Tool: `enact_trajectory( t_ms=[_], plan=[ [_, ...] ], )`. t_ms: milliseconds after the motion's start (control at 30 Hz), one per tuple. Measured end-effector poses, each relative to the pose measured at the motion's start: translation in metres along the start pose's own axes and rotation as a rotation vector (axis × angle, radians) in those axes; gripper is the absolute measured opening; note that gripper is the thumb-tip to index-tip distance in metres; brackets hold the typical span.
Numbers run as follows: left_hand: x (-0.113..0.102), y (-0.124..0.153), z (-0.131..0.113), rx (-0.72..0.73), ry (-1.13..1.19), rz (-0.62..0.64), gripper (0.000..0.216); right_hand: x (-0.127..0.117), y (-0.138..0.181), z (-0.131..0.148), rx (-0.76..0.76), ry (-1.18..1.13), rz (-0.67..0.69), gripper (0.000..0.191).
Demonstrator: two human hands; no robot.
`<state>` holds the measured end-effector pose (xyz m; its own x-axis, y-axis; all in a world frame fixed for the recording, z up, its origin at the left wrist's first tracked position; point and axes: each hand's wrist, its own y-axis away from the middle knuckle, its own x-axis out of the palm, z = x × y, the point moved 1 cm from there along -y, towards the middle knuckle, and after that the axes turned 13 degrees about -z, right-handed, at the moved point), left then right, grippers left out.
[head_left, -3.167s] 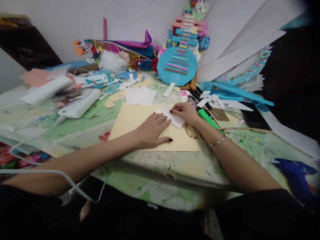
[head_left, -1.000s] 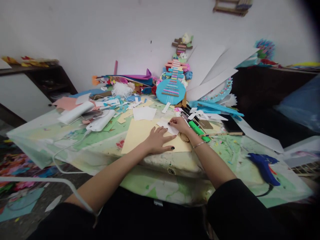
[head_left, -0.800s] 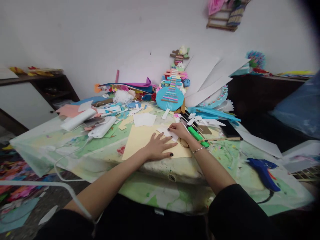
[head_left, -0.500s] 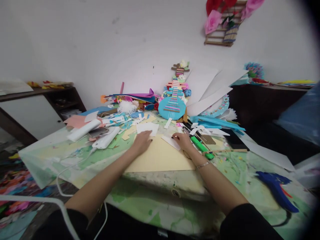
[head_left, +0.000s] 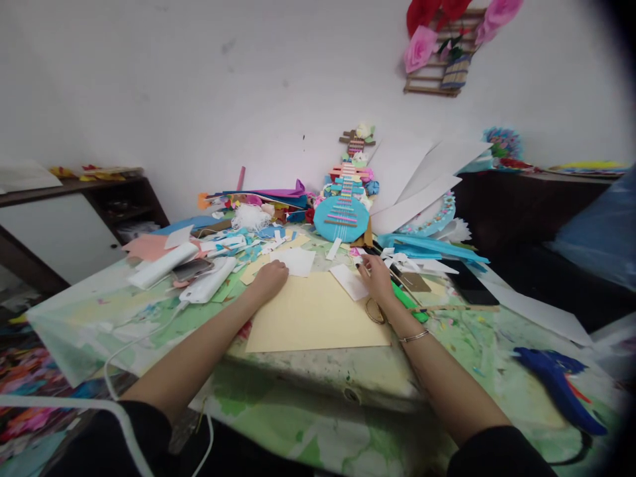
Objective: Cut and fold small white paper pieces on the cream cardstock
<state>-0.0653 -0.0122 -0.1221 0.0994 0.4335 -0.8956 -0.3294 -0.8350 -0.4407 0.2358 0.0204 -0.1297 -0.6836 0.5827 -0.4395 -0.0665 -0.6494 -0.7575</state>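
Observation:
A cream sheet of paper [head_left: 318, 318] lies flat at the table's front edge, between my forearms. My left hand [head_left: 271, 278] rests at its upper left corner with the fingers curled in; whatever is under them is hidden. Just beyond that hand lies a white piece of paper [head_left: 301, 262]. My right hand [head_left: 378, 277] is over the sheet's upper right side, thumb and fingers slightly apart, with nothing visible in them. Beside it a smaller white card [head_left: 349, 281] lies on the cream sheet. Scissors [head_left: 375, 311] show a handle loop under my right wrist, and a green tube [head_left: 405, 297] lies alongside.
A blue paper-craft lute [head_left: 342, 218] leans against the wall. Left are paper scraps and a white power strip [head_left: 209, 279] with its cable. To the right are a dark phone [head_left: 470, 283] and a blue glue gun [head_left: 559, 384].
My left hand has drawn back left off the white paper, its fingers curling in. My right hand has left the white card and shifted right and slightly away, toward the pens.

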Motion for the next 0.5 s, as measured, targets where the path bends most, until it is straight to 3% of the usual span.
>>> enact_trajectory(
  t_ms=[267,500],
  plan=[
    [0.009,-0.014,0.021,0.073,0.053,0.061,0.027,-0.025,-0.009,-0.006,0.137,-0.059,-0.223,0.030],
    [0.012,-0.010,0.019,0.076,0.114,-0.028,0.028,-0.029,-0.011,-0.008,0.168,-0.099,-0.269,0.030]
  ],
)
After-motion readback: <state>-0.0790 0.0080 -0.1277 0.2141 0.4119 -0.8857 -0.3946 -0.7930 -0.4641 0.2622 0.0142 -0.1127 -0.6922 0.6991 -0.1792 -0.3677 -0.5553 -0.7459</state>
